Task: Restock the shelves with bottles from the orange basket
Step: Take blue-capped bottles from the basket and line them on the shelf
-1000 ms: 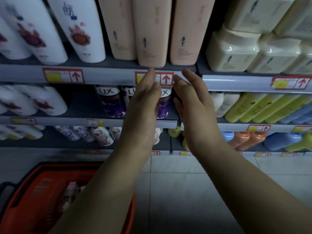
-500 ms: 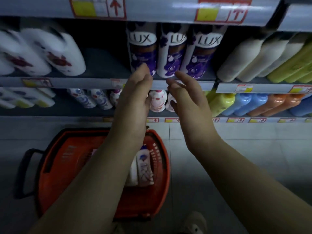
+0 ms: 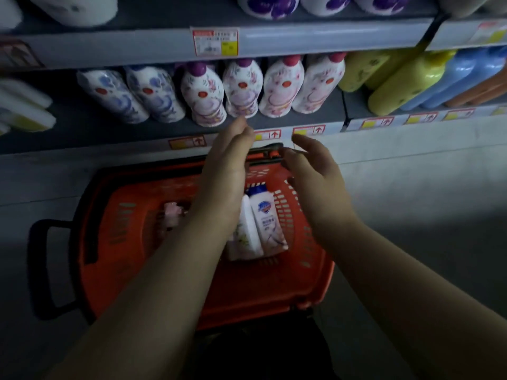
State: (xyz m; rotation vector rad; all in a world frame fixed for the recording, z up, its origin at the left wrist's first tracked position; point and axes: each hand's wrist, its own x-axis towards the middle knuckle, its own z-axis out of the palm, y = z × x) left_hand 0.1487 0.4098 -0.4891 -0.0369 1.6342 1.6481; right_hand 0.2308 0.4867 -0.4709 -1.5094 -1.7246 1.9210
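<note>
Task unfinished: two bottles (image 3: 256,224) lie in orange basket (image 3: 131,223), pink item beside them. Left hand (image 3: 229,157), right hand (image 3: 312,167) above basket, fingers relaxed, holding nothing. Shelf (image 3: 109,133) behind basket.

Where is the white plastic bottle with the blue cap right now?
Head view: the white plastic bottle with the blue cap lies inside the orange plastic basket, right of centre, beside another white bottle on its left, just below the empty right hand.
</note>
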